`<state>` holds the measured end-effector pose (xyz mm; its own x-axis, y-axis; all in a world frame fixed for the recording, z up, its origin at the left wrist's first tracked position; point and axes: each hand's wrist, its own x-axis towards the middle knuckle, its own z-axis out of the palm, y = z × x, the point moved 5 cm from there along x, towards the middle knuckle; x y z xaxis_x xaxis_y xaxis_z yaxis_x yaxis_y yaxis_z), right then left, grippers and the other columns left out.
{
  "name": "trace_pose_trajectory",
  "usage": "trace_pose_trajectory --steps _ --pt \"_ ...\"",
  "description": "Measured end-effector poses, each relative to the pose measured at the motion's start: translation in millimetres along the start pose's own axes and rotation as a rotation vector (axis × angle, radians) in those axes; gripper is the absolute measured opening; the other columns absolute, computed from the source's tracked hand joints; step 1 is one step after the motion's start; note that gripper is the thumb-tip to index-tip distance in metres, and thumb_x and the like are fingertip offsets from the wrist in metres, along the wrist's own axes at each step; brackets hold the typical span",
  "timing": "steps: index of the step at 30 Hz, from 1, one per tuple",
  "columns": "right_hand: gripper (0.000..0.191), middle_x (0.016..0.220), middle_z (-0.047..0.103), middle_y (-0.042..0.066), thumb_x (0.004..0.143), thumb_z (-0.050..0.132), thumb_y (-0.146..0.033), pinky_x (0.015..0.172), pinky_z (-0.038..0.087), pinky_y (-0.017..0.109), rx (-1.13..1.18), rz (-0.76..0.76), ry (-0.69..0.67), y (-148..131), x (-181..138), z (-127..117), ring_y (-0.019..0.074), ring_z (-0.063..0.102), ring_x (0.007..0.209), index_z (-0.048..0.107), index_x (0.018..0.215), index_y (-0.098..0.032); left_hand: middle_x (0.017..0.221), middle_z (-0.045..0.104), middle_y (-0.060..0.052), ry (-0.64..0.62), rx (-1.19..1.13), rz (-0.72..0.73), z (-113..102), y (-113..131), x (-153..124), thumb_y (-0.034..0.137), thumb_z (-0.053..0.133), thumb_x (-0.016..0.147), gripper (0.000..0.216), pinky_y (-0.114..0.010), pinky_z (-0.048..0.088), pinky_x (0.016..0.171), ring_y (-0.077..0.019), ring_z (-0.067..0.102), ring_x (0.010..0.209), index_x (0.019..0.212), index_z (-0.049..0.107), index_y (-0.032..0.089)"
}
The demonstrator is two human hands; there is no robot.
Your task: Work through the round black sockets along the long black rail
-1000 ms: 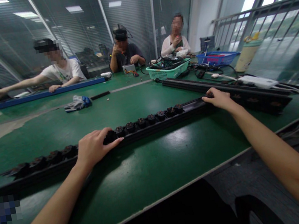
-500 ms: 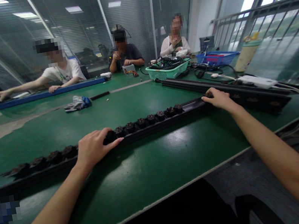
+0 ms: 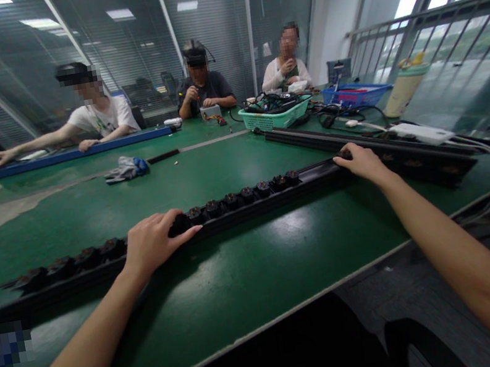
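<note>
A long black rail (image 3: 310,179) lies across the green table (image 3: 241,272), carrying a row of several small round black parts (image 3: 247,194). My left hand (image 3: 154,242) rests on the rail near its middle, fingers stretched over the black parts. My right hand (image 3: 361,162) lies further right on the same rail, fingers curled over its far edge. Neither hand lifts the rail off the table.
A second black rail (image 3: 361,145) lies behind on the right, beside a white power strip (image 3: 422,132). Further back stand a green basket of cables (image 3: 275,114), a blue bin (image 3: 354,93), a blue rail (image 3: 80,152) and gloves (image 3: 126,169). Three people sit across the table.
My right hand has shifted slightly to the right along the rail. My left hand has stayed put. The people opposite have moved their hands a little.
</note>
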<state>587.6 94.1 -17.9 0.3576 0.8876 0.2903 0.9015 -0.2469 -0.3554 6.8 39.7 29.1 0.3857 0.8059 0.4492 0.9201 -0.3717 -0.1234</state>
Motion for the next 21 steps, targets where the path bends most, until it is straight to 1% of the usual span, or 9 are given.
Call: trace_pose_trajectory --steps 10,17,21 --pt "0.036 0.117 0.076 0.015 0.093 0.062 -0.05 0.093 0.052 0.044 0.023 0.002 0.027 -1.6 -4.6 -5.1 0.0356 0.069 0.113 0.071 0.114 -0.022 0.099 0.08 -0.015 0.018 0.02 0.027 0.9 -0.8 0.0 0.087 0.039 0.095 0.079 -0.034 0.043 0.067 -0.0311 0.073 0.085 0.118 0.076 0.02" --pt "0.039 0.11 0.078 0.016 0.091 0.062 -0.05 0.091 0.054 0.044 -0.002 -0.001 0.077 -3.0 -6.2 -8.4 0.0357 0.07 0.108 0.074 0.114 -0.021 0.1 0.08 -0.013 0.026 0.011 0.01 0.8 -1.4 0.0 0.087 0.043 0.093 0.076 -0.033 0.043 0.067 -0.03 0.073 0.085 0.117 0.076 0.023" --pt "0.041 0.112 0.078 0.017 0.092 0.061 -0.051 0.092 0.054 0.045 -0.012 -0.001 0.077 -1.7 -5.5 -8.5 0.0369 0.07 0.109 0.075 0.115 -0.02 0.099 0.08 -0.013 0.019 0.005 0.012 1.9 -2.4 -0.3 0.087 0.042 0.093 0.077 -0.034 0.044 0.068 -0.0306 0.073 0.086 0.118 0.076 0.023"
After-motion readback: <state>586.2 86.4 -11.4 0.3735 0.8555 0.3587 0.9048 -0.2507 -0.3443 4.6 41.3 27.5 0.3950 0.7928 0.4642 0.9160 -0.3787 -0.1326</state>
